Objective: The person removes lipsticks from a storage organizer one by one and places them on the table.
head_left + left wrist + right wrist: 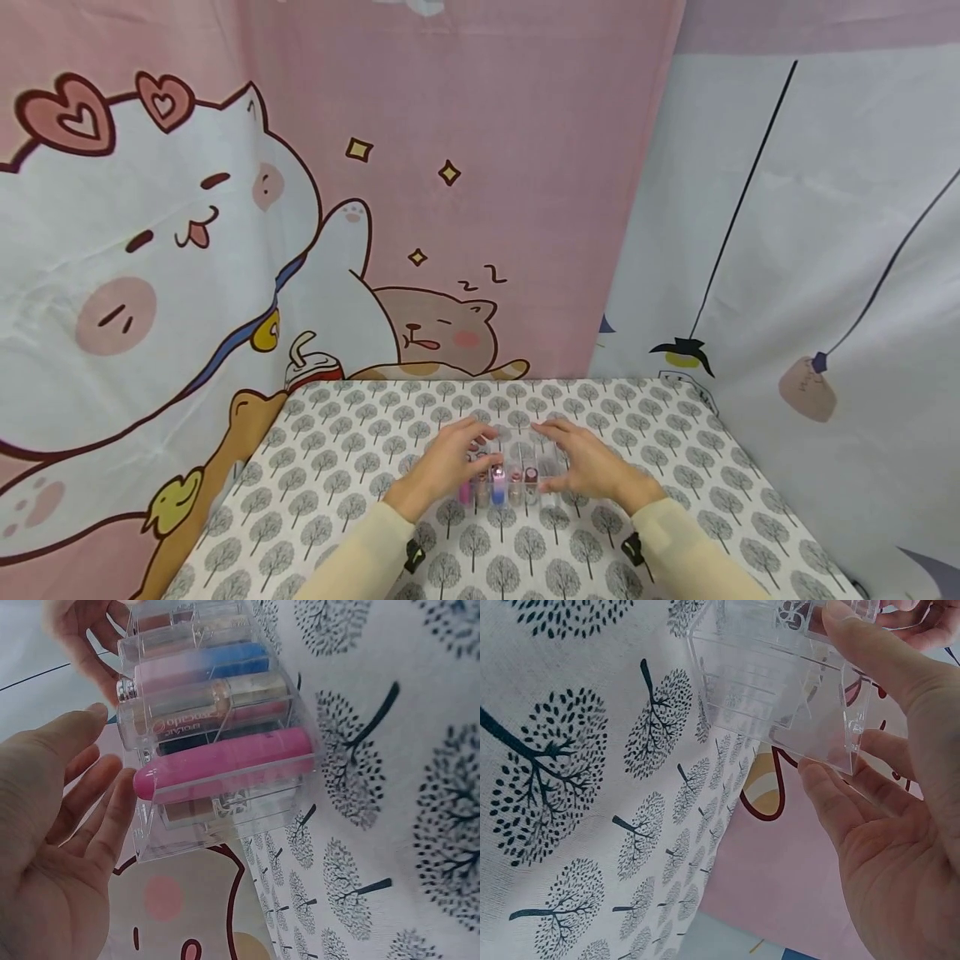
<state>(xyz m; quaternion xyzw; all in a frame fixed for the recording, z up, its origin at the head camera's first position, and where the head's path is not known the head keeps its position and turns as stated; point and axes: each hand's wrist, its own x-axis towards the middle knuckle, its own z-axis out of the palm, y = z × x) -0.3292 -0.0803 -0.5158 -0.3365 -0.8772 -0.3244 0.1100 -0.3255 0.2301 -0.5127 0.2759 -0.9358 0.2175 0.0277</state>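
Observation:
A clear plastic cosmetics organizer (519, 435) stands on the cloth between both hands. Its left compartments hold lipsticks and tubes: a bright pink stick (232, 765), a clear lip gloss tube (255, 688) and a pink-to-blue tube (240, 660). The organizer's right end (757, 682) shows bare compartments. At the left end, my left hand (452, 457) has its fingers spread by the rim, thumb over the tubes. My right hand (588, 460) spans the right end, thumb toward the front and fingers toward the back. Whether either hand touches the plastic is hard to tell.
The table is covered by a white cloth (337, 500) with a grey tree print. A pink cartoon curtain (510, 167) hangs behind the table, and a pale curtain (825, 250) with printed lamps hangs at the right.

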